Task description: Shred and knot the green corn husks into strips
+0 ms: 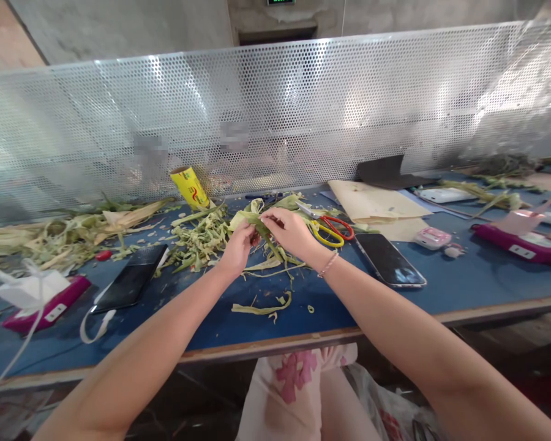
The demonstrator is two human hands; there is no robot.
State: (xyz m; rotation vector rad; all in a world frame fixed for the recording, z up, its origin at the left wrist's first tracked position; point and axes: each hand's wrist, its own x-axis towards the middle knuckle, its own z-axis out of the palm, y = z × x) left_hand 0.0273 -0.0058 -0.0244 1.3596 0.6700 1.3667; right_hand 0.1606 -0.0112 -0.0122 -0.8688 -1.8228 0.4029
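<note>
Close together over the middle of the blue table, my left hand (237,250) and my right hand (290,231) are both closed on a pale green husk-like leaf (242,218). Their fingertips pinch it at nearby spots, and part of it is hidden behind the fingers. To the left lies a heap of curled green plant pieces (197,239). Scissors with yellow and red handles (329,233) rest just right of my right hand. Below the hands, a loose leaf strip (259,309) lies flat on the table.
A black phone (388,260) lies to the right, a dark power bank or phone (131,277) to the left. Behind stand a yellow tube (190,187) and a perforated metal screen (275,110). Brown paper (379,205) and purple power strips (521,245) lie farther out.
</note>
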